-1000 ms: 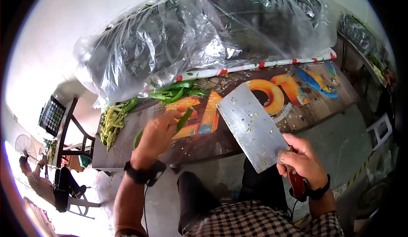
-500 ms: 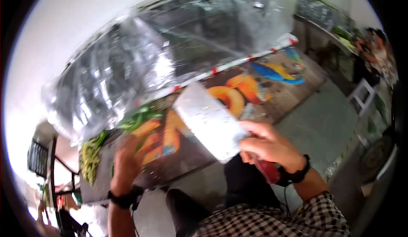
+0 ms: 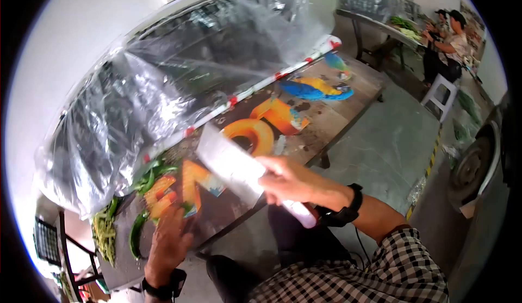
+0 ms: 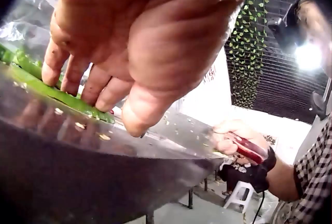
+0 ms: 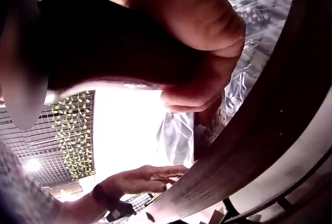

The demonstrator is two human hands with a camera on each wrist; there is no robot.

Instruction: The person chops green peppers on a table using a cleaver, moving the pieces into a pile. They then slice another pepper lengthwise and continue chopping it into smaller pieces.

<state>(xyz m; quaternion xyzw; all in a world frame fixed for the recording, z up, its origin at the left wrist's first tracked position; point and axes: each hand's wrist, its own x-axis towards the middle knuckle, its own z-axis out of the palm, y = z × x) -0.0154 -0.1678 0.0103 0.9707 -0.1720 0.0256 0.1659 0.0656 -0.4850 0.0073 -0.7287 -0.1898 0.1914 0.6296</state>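
My left hand (image 3: pixel 169 243) is low over the near left of the table. In the left wrist view, its fingertips press down along a long green chili pepper (image 4: pixel 65 98) lying flat. My right hand (image 3: pixel 288 179) grips the handle of a broad cleaver (image 3: pixel 228 164), whose blade slants toward the left hand, blurred. Its red handle (image 4: pixel 248 150) shows in the left wrist view. Left of my left hand lies another curved chili pepper (image 3: pixel 138 233). Several whole peppers (image 3: pixel 155 173) are bunched behind it, beside a heap of pale green cut strips (image 3: pixel 103 235).
Clear plastic sheeting (image 3: pixel 109 123) covers a dark bulky thing along the table's back, with a white and red roll (image 3: pixel 255 88) at its foot. The printed table (image 3: pixel 315 140) stretches right. Beyond are a white stool (image 3: pixel 439 97) and people (image 3: pixel 451 42) at another table.
The head view has swung right. My left hand, which held a pepper above the table, has come down to the tabletop. The cleaver has moved left, nearer the left hand, still gripped.
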